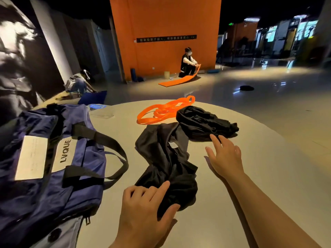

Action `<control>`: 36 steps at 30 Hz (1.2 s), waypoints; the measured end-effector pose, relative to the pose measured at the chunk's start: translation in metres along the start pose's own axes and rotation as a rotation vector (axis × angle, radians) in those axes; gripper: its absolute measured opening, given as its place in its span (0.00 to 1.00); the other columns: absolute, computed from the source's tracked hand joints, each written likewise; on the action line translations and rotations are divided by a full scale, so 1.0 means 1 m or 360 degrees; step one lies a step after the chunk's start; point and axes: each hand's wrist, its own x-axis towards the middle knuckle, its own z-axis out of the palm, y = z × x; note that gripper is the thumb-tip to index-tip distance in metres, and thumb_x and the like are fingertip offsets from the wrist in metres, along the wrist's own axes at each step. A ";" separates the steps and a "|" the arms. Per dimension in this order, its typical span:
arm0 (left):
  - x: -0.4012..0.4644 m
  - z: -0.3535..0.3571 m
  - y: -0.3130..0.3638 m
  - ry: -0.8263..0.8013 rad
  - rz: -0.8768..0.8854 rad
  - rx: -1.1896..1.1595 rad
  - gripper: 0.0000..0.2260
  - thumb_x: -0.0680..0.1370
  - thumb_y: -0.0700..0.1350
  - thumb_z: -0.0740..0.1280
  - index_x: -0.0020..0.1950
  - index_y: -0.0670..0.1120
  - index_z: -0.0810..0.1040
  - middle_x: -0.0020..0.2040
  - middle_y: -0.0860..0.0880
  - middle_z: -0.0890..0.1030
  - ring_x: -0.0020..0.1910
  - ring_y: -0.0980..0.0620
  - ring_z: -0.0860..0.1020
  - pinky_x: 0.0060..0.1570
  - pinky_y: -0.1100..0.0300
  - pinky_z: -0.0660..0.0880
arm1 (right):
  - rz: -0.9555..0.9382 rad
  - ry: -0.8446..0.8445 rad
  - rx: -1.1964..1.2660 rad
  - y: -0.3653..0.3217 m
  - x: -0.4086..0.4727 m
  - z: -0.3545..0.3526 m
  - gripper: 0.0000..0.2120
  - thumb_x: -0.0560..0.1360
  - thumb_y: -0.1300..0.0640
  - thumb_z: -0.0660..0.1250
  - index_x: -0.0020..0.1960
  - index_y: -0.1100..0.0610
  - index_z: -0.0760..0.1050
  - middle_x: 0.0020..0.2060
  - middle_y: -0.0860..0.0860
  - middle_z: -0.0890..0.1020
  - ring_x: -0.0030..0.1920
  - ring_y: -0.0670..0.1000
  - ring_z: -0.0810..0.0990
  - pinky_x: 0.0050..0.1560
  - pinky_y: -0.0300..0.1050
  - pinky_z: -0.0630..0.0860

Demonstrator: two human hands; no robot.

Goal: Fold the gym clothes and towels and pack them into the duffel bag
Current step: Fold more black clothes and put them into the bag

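Two hands are over the table, well apart from each other. The left hand (143,208), nearest the camera, has forefinger and thumb spread around the near end of a crumpled black garment (166,161), the other fingers curled back; whether it truly pinches the cloth or only touches it is hard to tell. The right hand (224,158) is flat with fingers straight, its fingertips (214,138) just reaching the edge of a second black bundle (202,122) lying farther out, and it grips nothing.

Both pieces lie unfolded on the pale round table (241,203), so folding looks barely begun. The fabric reads as thin, limp and light, likely a bit slick; it should slump if lifted from the middle, so a hem or waistband corner in each hand seems the sensible hold, then smoothing it flat.

Left of the garments sits the navy duffel bag (53,167), black straps flopped toward the cloth, its zip apparently closed. Beyond, an orange resistance band (161,110) lies coiled, touching the far bundle. A clear plastic bottle (100,110) lies behind the bag.
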 end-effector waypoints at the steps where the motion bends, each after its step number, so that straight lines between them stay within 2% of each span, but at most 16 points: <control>1: -0.009 -0.007 0.005 0.0054 0.0019 -0.0006 0.27 0.77 0.68 0.51 0.54 0.53 0.84 0.36 0.59 0.81 0.35 0.58 0.78 0.49 0.61 0.65 | -0.0014 -0.0015 -0.0018 0.000 -0.003 0.000 0.27 0.80 0.41 0.52 0.77 0.46 0.53 0.76 0.51 0.59 0.75 0.55 0.58 0.73 0.59 0.55; 3: -0.020 -0.018 0.015 0.0160 0.0086 0.0003 0.27 0.77 0.67 0.52 0.49 0.52 0.85 0.32 0.59 0.78 0.32 0.57 0.77 0.46 0.60 0.63 | -0.0048 -0.0019 -0.0023 0.001 -0.007 -0.001 0.27 0.80 0.41 0.52 0.77 0.45 0.52 0.76 0.51 0.58 0.75 0.54 0.57 0.73 0.59 0.53; 5: -0.016 -0.026 0.023 0.0197 0.0114 -0.0033 0.26 0.77 0.67 0.52 0.48 0.53 0.84 0.34 0.59 0.78 0.36 0.57 0.77 0.46 0.59 0.63 | -0.0098 -0.0023 -0.0026 0.002 -0.009 -0.001 0.27 0.80 0.41 0.52 0.77 0.45 0.52 0.76 0.51 0.58 0.75 0.53 0.56 0.73 0.60 0.52; 7: 0.002 -0.033 0.029 0.0197 0.0071 -0.0161 0.23 0.77 0.67 0.53 0.52 0.55 0.81 0.44 0.59 0.79 0.46 0.58 0.75 0.50 0.59 0.62 | -0.0116 -0.0031 -0.0023 0.003 -0.009 0.001 0.26 0.81 0.41 0.51 0.77 0.44 0.51 0.76 0.51 0.57 0.76 0.53 0.55 0.73 0.60 0.52; 9: 0.035 -0.033 0.036 0.0078 -0.0004 -0.0209 0.23 0.75 0.68 0.53 0.59 0.58 0.77 0.58 0.57 0.76 0.61 0.56 0.70 0.59 0.58 0.59 | -0.0103 -0.0039 -0.0010 0.005 -0.006 0.003 0.27 0.81 0.41 0.51 0.77 0.43 0.50 0.76 0.51 0.56 0.76 0.53 0.53 0.73 0.60 0.51; 11: 0.074 -0.022 0.040 -0.0219 -0.0061 -0.0038 0.30 0.73 0.70 0.46 0.71 0.62 0.66 0.74 0.55 0.61 0.75 0.52 0.54 0.71 0.48 0.49 | -0.0124 -0.0069 -0.0016 0.006 -0.003 0.006 0.27 0.80 0.41 0.51 0.77 0.42 0.48 0.77 0.51 0.53 0.77 0.54 0.50 0.73 0.60 0.50; 12: 0.091 -0.009 0.037 -0.0379 -0.0076 0.0077 0.32 0.72 0.71 0.43 0.74 0.63 0.58 0.78 0.54 0.51 0.77 0.51 0.44 0.73 0.44 0.42 | -0.0134 -0.0101 -0.0025 0.007 -0.002 0.008 0.28 0.80 0.40 0.51 0.77 0.41 0.46 0.77 0.51 0.51 0.77 0.54 0.49 0.73 0.61 0.48; 14: 0.116 0.023 0.029 -0.0687 -0.0119 0.0255 0.32 0.75 0.72 0.46 0.77 0.63 0.48 0.79 0.53 0.40 0.76 0.49 0.34 0.72 0.38 0.35 | -0.0138 -0.0181 -0.0062 0.008 0.000 0.013 0.27 0.81 0.39 0.48 0.76 0.39 0.43 0.78 0.50 0.47 0.77 0.54 0.44 0.73 0.62 0.45; 16: 0.127 0.050 0.020 -0.0933 -0.0266 0.0228 0.32 0.75 0.72 0.47 0.77 0.63 0.46 0.79 0.53 0.40 0.76 0.47 0.34 0.71 0.35 0.35 | -0.0127 -0.0237 -0.0189 0.008 0.002 0.017 0.26 0.80 0.38 0.43 0.76 0.37 0.38 0.78 0.50 0.42 0.77 0.56 0.38 0.72 0.65 0.40; 19: 0.133 0.064 0.012 -0.1060 -0.0309 0.0194 0.33 0.74 0.73 0.45 0.77 0.64 0.46 0.79 0.53 0.43 0.77 0.47 0.37 0.70 0.35 0.36 | -0.0207 -0.0223 -0.0511 0.008 0.021 0.014 0.27 0.78 0.35 0.37 0.74 0.36 0.34 0.77 0.51 0.38 0.75 0.60 0.34 0.68 0.69 0.33; 21: 0.129 0.061 0.011 -0.1073 -0.0261 0.0215 0.32 0.74 0.73 0.43 0.76 0.65 0.45 0.79 0.54 0.42 0.77 0.47 0.37 0.71 0.36 0.36 | -0.0294 -0.0321 -0.0537 0.007 0.039 0.014 0.27 0.78 0.34 0.36 0.75 0.37 0.36 0.77 0.50 0.39 0.76 0.61 0.35 0.69 0.68 0.34; 24: 0.110 0.046 0.007 -0.1009 -0.0232 0.0196 0.32 0.72 0.74 0.41 0.75 0.67 0.43 0.78 0.57 0.40 0.76 0.50 0.35 0.72 0.38 0.36 | -0.0254 -0.0565 -0.0271 0.003 0.066 0.023 0.27 0.79 0.35 0.41 0.76 0.37 0.40 0.78 0.49 0.40 0.76 0.61 0.41 0.73 0.66 0.39; 27: 0.078 0.022 0.008 -0.1018 -0.0219 0.0155 0.32 0.67 0.75 0.35 0.70 0.73 0.37 0.76 0.62 0.34 0.74 0.54 0.30 0.72 0.40 0.33 | -0.0192 -0.0554 -0.0187 -0.001 0.085 0.036 0.26 0.79 0.36 0.41 0.76 0.38 0.42 0.78 0.49 0.42 0.76 0.62 0.43 0.73 0.66 0.40; 29: 0.060 0.009 0.010 -0.1068 -0.0218 0.0178 0.30 0.61 0.76 0.30 0.63 0.78 0.31 0.73 0.64 0.30 0.73 0.55 0.27 0.71 0.41 0.31 | -0.0170 -0.0517 -0.0177 -0.002 0.093 0.041 0.27 0.79 0.36 0.40 0.76 0.38 0.43 0.78 0.49 0.43 0.76 0.62 0.44 0.73 0.66 0.39; 31: 0.049 0.002 0.010 -0.1090 -0.0233 0.0199 0.29 0.58 0.77 0.26 0.60 0.79 0.29 0.73 0.64 0.29 0.72 0.56 0.26 0.71 0.42 0.31 | -0.0172 -0.0456 -0.0168 -0.002 0.094 0.042 0.27 0.79 0.35 0.41 0.77 0.38 0.43 0.78 0.50 0.45 0.77 0.62 0.45 0.73 0.66 0.40; 36: 0.042 0.002 0.010 -0.0997 -0.0297 0.0202 0.34 0.66 0.75 0.36 0.72 0.71 0.39 0.76 0.62 0.35 0.74 0.54 0.29 0.72 0.41 0.32 | -0.0169 -0.0225 -0.0097 -0.003 0.080 0.041 0.27 0.80 0.38 0.46 0.77 0.42 0.49 0.78 0.51 0.51 0.77 0.59 0.48 0.74 0.65 0.44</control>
